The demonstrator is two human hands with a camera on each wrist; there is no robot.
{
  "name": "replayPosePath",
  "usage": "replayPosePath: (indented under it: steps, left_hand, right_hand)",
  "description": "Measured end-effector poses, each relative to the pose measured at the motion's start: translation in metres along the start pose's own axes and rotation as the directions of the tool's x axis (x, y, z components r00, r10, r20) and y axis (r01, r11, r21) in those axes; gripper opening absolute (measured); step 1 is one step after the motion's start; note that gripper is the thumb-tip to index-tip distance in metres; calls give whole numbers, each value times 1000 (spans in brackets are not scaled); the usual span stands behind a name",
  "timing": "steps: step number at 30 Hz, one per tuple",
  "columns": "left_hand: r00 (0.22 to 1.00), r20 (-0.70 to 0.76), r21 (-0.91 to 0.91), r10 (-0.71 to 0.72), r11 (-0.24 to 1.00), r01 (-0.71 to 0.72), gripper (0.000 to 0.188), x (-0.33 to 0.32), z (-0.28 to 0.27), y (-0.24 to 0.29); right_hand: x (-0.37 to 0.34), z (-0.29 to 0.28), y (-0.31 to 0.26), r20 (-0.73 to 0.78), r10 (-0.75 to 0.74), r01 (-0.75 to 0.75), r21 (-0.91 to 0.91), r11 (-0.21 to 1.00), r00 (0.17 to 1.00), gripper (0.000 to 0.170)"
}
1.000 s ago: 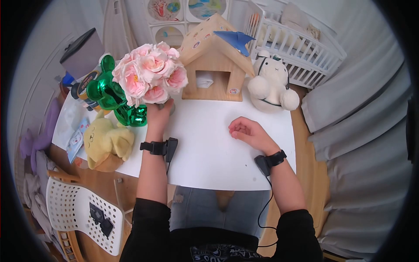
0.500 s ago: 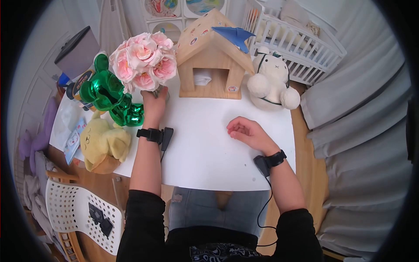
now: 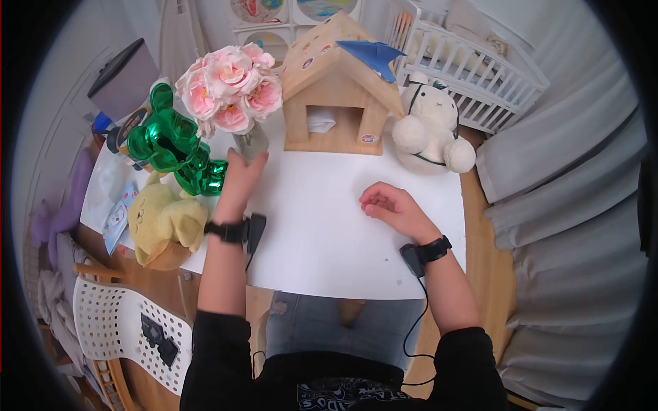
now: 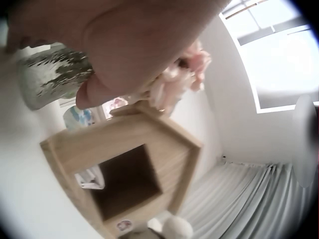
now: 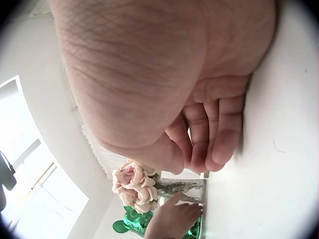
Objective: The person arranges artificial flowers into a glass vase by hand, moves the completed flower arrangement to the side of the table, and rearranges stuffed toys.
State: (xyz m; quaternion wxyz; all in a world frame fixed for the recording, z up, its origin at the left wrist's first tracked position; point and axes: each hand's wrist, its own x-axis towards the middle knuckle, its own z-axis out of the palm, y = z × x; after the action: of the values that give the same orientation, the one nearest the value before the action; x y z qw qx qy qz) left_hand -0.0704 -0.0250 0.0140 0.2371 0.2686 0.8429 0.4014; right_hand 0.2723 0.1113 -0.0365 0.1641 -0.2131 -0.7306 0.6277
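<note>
Pink roses stand in a clear glass vase at the back left of the white table. My left hand is right beside the vase on the near side, its thumb spread and its fingers loose; the vase's side shows past them in the right wrist view. On the table's right half my right hand rests on its edge, fingers loosely curled around nothing. Left of the vase sits a shiny green bear figure, and nearer to me a yellow plush toy.
Behind the vase, to its right, stands a wooden toy house with a blue cloth on its roof. A white plush toy sits at the table's right back. A bottle and a small packet are on the left side.
The vase of roses, held in my left hand earlier, has shifted slightly left and back and now stands there. My left hand has drawn back towards me, loosening its fingers. The right hand stays.
</note>
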Motion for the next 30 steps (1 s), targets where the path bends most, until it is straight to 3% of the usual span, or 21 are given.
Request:
replayPosePath:
  steps: [2,3,4,6,7,8,10,12,13,15,18,19,21,22,23,25,28,30]
  left_hand:
    - [973,19,-105,229,969,-226,86,-49,-7,-25]
    - [905,108,-126,411,909,-398,73,-86,-20,-30]
    - [867,169,-119,469,883,-454,59,-127,-36,-11]
    - [800,123,65,588,799,-597,34,-177,-61,-4]
    - [848,39,109,529,841,-530,28,-191,-74,-7]
    - [813,-92,237,575,806,-543,29,-193,-88,-22]
    - [684,-334,483,649,741,-468,36,-187,-125,-46]
    - [533,-470,726,704,651,-220,45,-169,-165,-77]
    - [536,-472,730,700,651,-209,45,-159,-180,-91]
    - [577,-589,675,566,737,-35,56,-134,-202,-121]
    - [618,-580,715,530,695,76,61,-94,-221,-174]
    - [621,-579,714,529,696,73,61,-83,-223,-187]
    - [777,-552,464,304,886,-16,67,-70,-221,-198]
    - [801,-542,400,255,916,-21,72,-67,-218,-196]
    - [802,-540,400,254,916,-21,72,-68,-215,-196]
    - [846,-498,170,189,978,-118,80,-79,-204,-178]
    - [880,-448,5,161,984,-177,86,-87,-195,-168]
    - [884,-447,19,139,989,-146,89,-86,-196,-171]
  right_hand:
    - [0,2,-1,-5,3,-3,9,1000,1000,17]
    - [0,1,-2,-1,-8,8,27,1000,1000,16]
    - [-1,2,-2,3,-17,17,46,999,1000,16]
    - [-1,1,1,1,-22,22,60,998,1000,16]
    - [0,2,3,1,-25,25,75,997,1000,17]
    - [0,1,3,6,-28,27,76,997,1000,17]
    - [0,1,4,0,-47,47,-18,999,999,17]
    - [0,1,-1,12,-28,28,7,1000,1000,17]
    - [-1,2,-3,14,-9,9,26,1000,1000,16]
    - [0,1,2,16,-11,10,52,999,1000,16]
    - [1,0,3,8,-18,17,92,996,1000,16]
    - [0,0,3,7,-23,22,117,993,1000,15]
    - [0,-1,4,9,-18,17,118,993,1000,15]
    - [0,-1,4,11,-14,13,121,993,1000,15]
    - [1,-1,4,10,-12,11,122,992,1000,15]
    - [0,-2,5,19,-2,0,123,992,1000,15]
    - [1,0,5,18,-17,15,142,990,1000,15]
    - [0,0,1,15,-12,10,119,993,1000,15]
